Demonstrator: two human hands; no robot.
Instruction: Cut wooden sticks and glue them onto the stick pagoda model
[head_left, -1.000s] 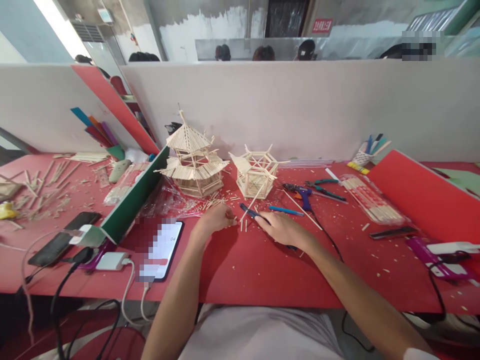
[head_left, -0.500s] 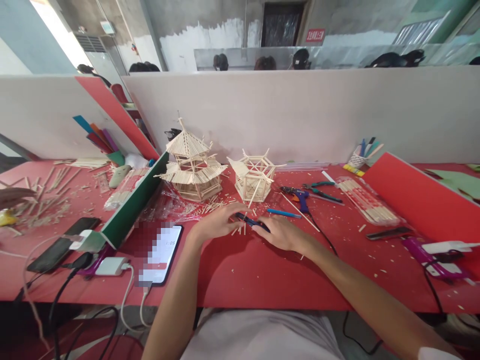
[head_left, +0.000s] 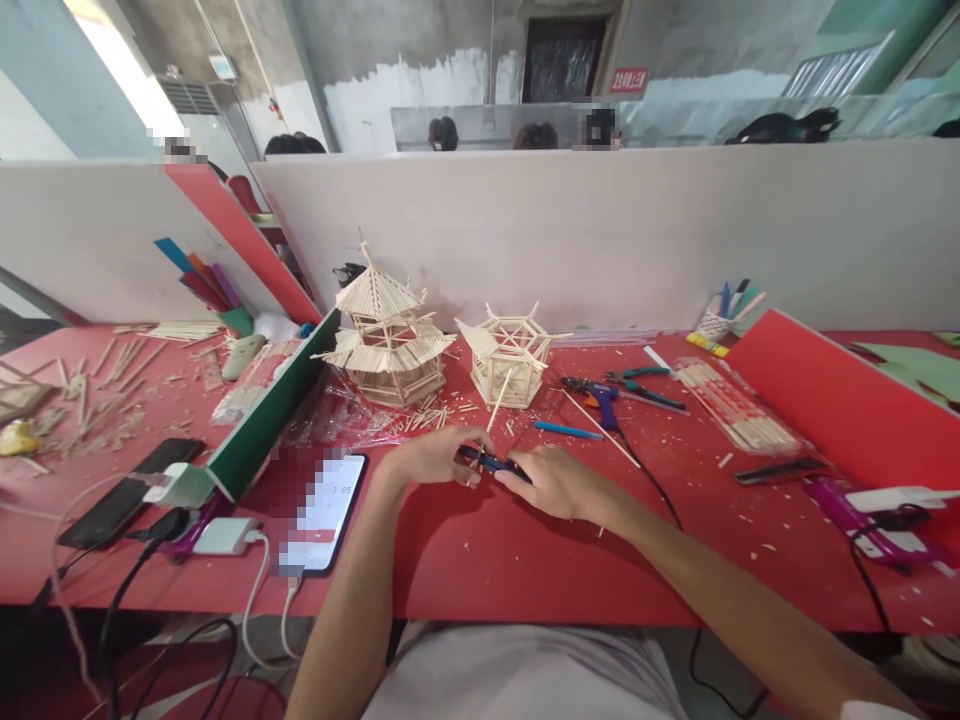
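My right hand (head_left: 559, 482) is closed round dark-blue-handled cutting pliers (head_left: 491, 462), whose jaws point left toward my left hand (head_left: 435, 458). The left fingers are curled at the jaws, pinching a thin wooden stick (head_left: 498, 402) that slants up and away. Just beyond the hands stands a small open six-sided stick frame (head_left: 507, 362), with slats over part of its left side. To its left rises a two-tiered stick pavilion (head_left: 386, 350) with a pointed roof. Short stick offcuts (head_left: 435, 412) lie between the models and my hands.
A blue glue gun (head_left: 604, 405), green-handled pliers (head_left: 637, 380) and a blue pen (head_left: 568, 430) lie right of the models. Bagged sticks (head_left: 739, 405) are farther right. A lit phone (head_left: 330, 515) charges at left, beside a green divider (head_left: 270, 410). A pale partition (head_left: 600, 230) stands behind.
Both my hands have shifted slightly toward me, and the pliers' jaws now sit closer to the left fingers. At the far left, another person's hand has left view.
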